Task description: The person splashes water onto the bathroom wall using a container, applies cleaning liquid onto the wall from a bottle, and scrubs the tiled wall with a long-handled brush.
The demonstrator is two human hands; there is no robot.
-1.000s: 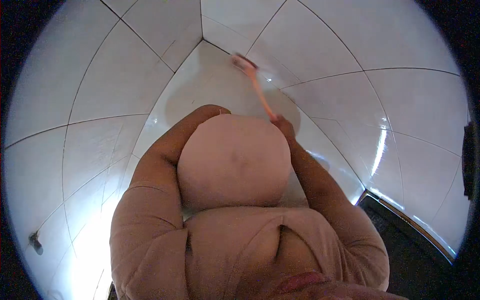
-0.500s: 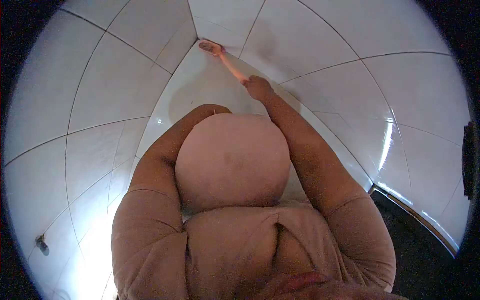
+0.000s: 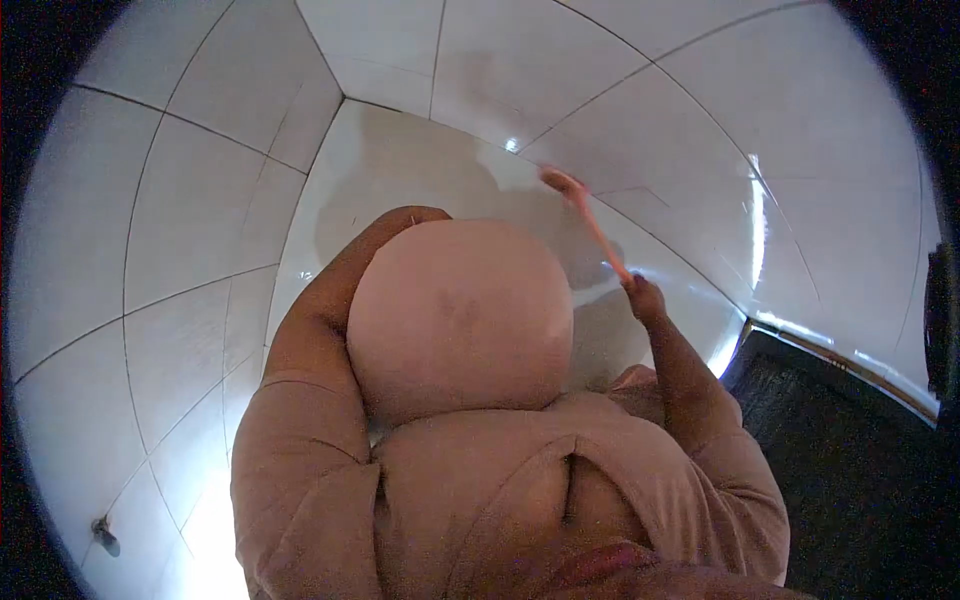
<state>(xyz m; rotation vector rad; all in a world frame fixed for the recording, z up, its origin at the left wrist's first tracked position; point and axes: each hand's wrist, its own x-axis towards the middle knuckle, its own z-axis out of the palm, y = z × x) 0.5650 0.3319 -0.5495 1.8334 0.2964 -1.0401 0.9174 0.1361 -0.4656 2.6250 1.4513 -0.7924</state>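
My right hand [image 3: 646, 300] is closed around the end of a pink long-handled brush [image 3: 598, 232]. The brush head points up and left, near the line where the floor [image 3: 400, 150] meets the right wall; whether it touches is blurred. A large, rounded pale-pink form [image 3: 460, 315] fills the middle, against my front; I cannot tell exactly what it is. My left arm bends around its left side. Of my left hand [image 3: 428, 213] only a part shows at its upper edge, the fingers hidden behind it.
White tiled walls [image 3: 200, 190] close in on the left and right and meet at a far corner. Small bright reflections lie on the floor. A dark area [image 3: 830, 430] beyond a raised edge is at lower right. A small fitting [image 3: 104, 532] sticks out of the left wall.
My right hand has pulled the brush back from the far corner, toward me and to the right along the wall. My left arm has stayed put. The view has shifted slightly.
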